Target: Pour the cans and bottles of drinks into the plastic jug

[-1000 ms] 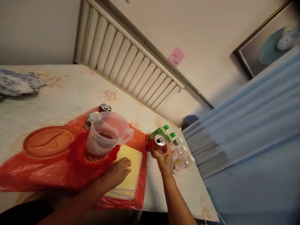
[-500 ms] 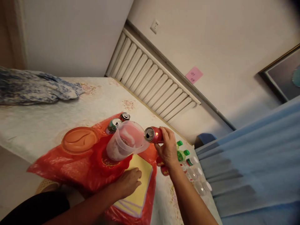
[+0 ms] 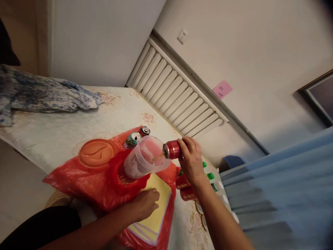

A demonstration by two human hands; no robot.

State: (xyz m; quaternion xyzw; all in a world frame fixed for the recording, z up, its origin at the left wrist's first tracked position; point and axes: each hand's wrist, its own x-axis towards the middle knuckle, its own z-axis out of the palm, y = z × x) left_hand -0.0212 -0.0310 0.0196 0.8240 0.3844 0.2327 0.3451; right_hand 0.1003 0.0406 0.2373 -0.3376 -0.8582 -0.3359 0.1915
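Observation:
My right hand [image 3: 191, 160] is wrapped round a red drink can [image 3: 173, 149], which is tipped on its side with its opening to the left. A thin brownish stream runs from the can into a clear plastic pitcher [image 3: 135, 161]. The pitcher stands on a piece of red plastic and has whitish, foamy contents. My left hand [image 3: 146, 204] lies on a stack of yellow cloths or sheets [image 3: 161, 194], fingers loosely curled and apparently holding nothing. Left of the pitcher is a round orange lid [image 3: 96, 152]. Behind it stand a green-and-silver can [image 3: 132, 139] and a dark can [image 3: 145, 131].
A red plastic bag [image 3: 78, 180] is spread over the flowered tablecloth [image 3: 119, 104]. Red cans [image 3: 187, 193] and green-capped bottles [image 3: 210, 176] stand beyond my right arm. Patterned fabric [image 3: 52, 95] lies at the left; a radiator [image 3: 177, 90] and blue curtain [image 3: 275, 187] border the table.
The can in my right hand has tipped further, and liquid now streams from it into the pitcher. My left hand stays on the yellow stack. The view has shifted slightly.

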